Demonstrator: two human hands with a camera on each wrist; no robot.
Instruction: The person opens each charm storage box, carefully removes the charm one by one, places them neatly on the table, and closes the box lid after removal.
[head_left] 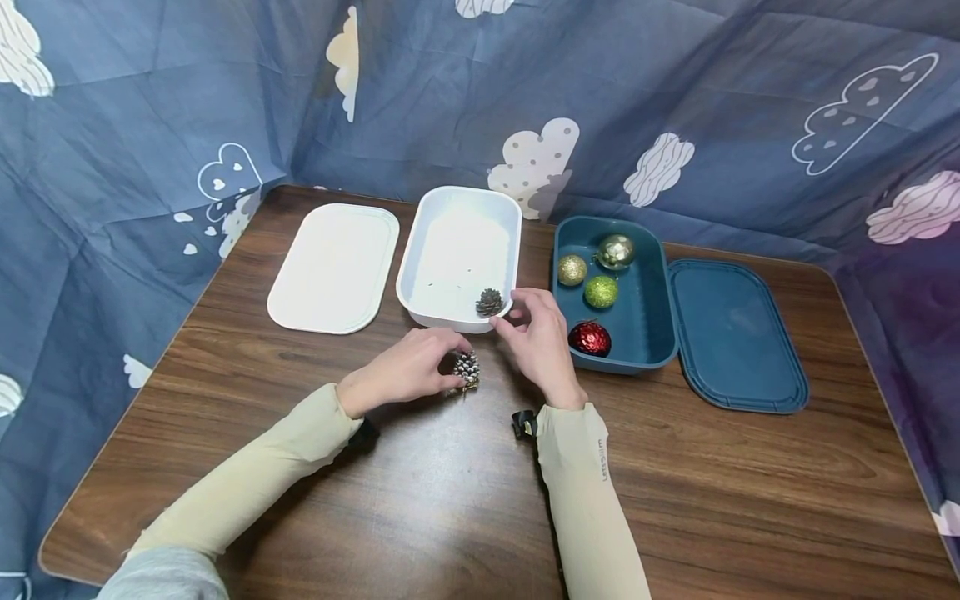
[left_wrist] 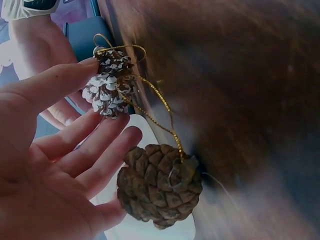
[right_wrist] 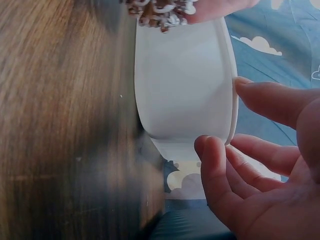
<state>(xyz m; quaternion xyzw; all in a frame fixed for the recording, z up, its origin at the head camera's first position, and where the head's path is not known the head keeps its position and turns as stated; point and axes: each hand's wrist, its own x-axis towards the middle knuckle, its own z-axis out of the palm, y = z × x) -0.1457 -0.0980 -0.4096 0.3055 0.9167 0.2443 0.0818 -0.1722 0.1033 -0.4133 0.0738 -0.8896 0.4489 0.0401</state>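
My left hand (head_left: 412,367) pinches a white-tipped pine cone (head_left: 467,370) between thumb and fingers, just in front of a white container (head_left: 457,321). In the left wrist view, gold cord loops (left_wrist: 157,95) trail from it, and a plain brown pine cone (left_wrist: 159,185) sits by the little finger, mostly outside the hand's hold. My right hand (head_left: 536,342) holds the container's near right corner, thumb on one wall and fingers on the other. Inside that corner lies a dark brown pine cone (head_left: 490,302); the right wrist view does not show it.
A white lid (head_left: 335,268) lies left of the white container. To the right stands a blue container (head_left: 643,312) with gold baubles (head_left: 572,270), a green bauble (head_left: 601,292) and a red bauble (head_left: 590,338). Beside it is a blue lid (head_left: 738,333). A cloud-patterned cloth (head_left: 600,92) hangs behind the table.
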